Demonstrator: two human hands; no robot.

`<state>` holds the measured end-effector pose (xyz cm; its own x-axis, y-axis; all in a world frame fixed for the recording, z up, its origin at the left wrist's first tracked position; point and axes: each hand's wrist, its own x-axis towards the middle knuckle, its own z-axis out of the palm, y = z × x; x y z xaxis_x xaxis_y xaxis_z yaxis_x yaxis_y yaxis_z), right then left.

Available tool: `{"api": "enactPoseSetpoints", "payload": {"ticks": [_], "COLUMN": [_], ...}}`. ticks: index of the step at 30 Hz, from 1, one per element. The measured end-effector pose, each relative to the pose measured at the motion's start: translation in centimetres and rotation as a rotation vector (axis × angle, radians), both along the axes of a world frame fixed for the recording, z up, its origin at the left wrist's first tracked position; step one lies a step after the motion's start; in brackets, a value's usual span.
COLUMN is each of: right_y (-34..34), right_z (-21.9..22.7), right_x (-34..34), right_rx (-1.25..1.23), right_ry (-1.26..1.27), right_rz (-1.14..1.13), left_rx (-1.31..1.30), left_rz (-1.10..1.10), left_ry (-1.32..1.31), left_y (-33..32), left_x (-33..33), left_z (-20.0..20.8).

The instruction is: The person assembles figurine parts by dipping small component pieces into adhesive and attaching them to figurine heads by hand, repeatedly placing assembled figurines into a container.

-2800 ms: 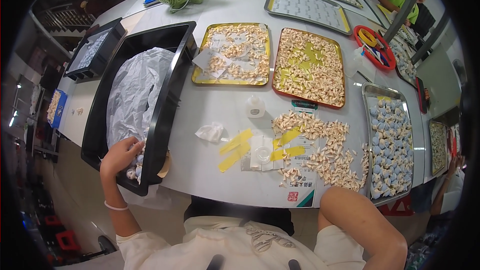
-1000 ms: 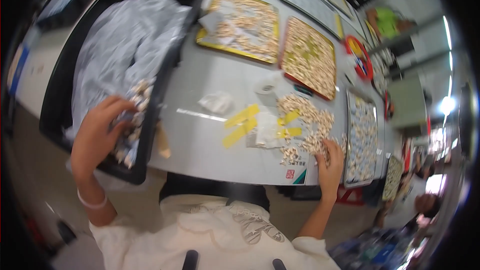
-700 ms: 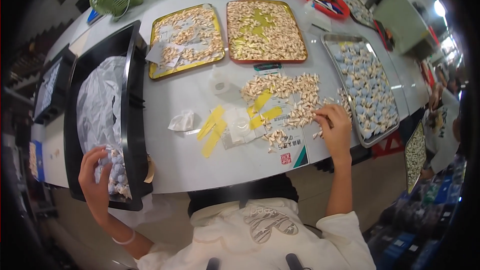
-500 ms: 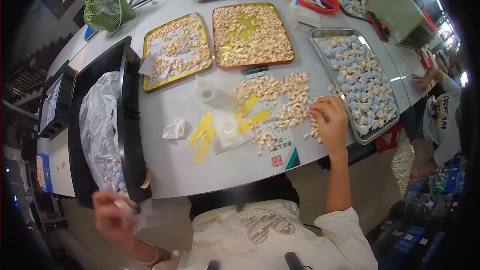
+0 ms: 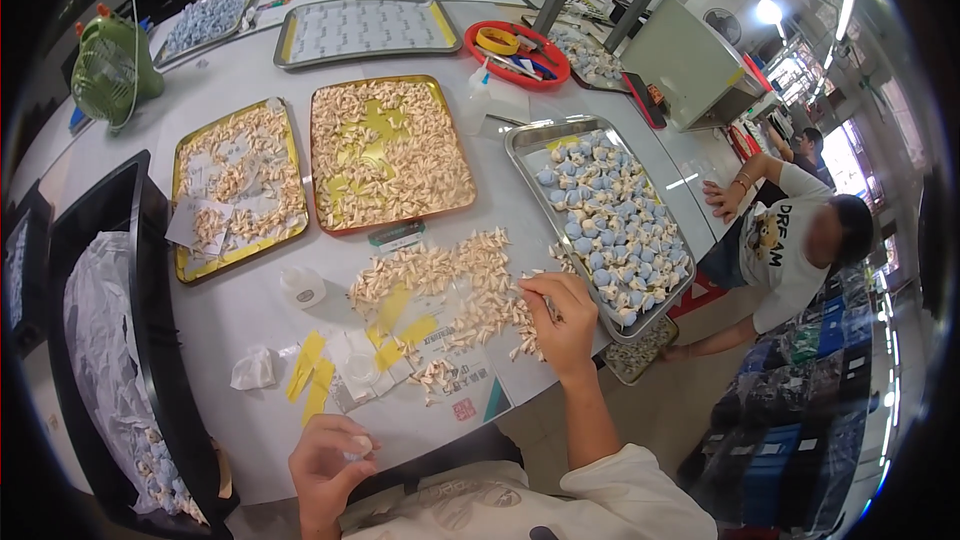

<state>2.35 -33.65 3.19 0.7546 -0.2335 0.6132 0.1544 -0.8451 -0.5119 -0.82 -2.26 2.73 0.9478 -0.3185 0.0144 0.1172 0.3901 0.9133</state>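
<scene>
My left hand (image 5: 325,470) is near the table's front edge, its thumb and fingers closed on a small rounded piece (image 5: 360,447), whitish with a bluish underside. My right hand (image 5: 563,325) reaches over the right end of a loose pile of small cream pointed pieces (image 5: 455,270). Its thumb and forefinger are pinched together; whatever is between them is too small to make out. Beside that hand lies a metal tray (image 5: 683,290) of light-blue balls with cream pieces on them (image 5: 620,225).
Two yellow-lined trays of cream pieces (image 5: 390,150) (image 5: 240,185) stand farther back. A squeeze bottle (image 5: 302,287), yellow strips (image 5: 312,370) and crumpled tissue (image 5: 253,369) lie left of the pile. A black bin (image 5: 150,340) is at left. On the right, a co-worker (image 5: 780,240) bends toward a low tray (image 5: 640,350).
The view has swung to the right. My left hand has come from beside the black bin to the table's front edge, still holding the piece. My right hand remains pinched at the pile.
</scene>
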Motion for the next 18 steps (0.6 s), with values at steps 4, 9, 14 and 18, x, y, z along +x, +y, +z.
{"api": "enactPoseSetpoints", "payload": {"ticks": [4,9,14,18], "right_y": [0.1,-0.2,-0.5,-0.4], "right_z": [0.0,0.5,1.9,2.9], "right_x": [0.6,0.8,0.3,-2.0], "right_rx": [-0.033,0.005,0.061,0.215], "right_ry": [0.031,0.085,0.148,0.236], "right_rz": [0.013,0.02,0.069,0.073], "left_rx": [0.096,0.19,0.122,0.164], "left_rz": [-0.008,-0.002,0.04,0.037], "left_ry": [0.053,0.063,0.107,0.186], "left_y": [0.2,0.0,-0.2,0.1], "left_x": [1.2,1.5,0.9,0.8], "left_z": [-0.3,-0.3,-0.2,-0.1]}}
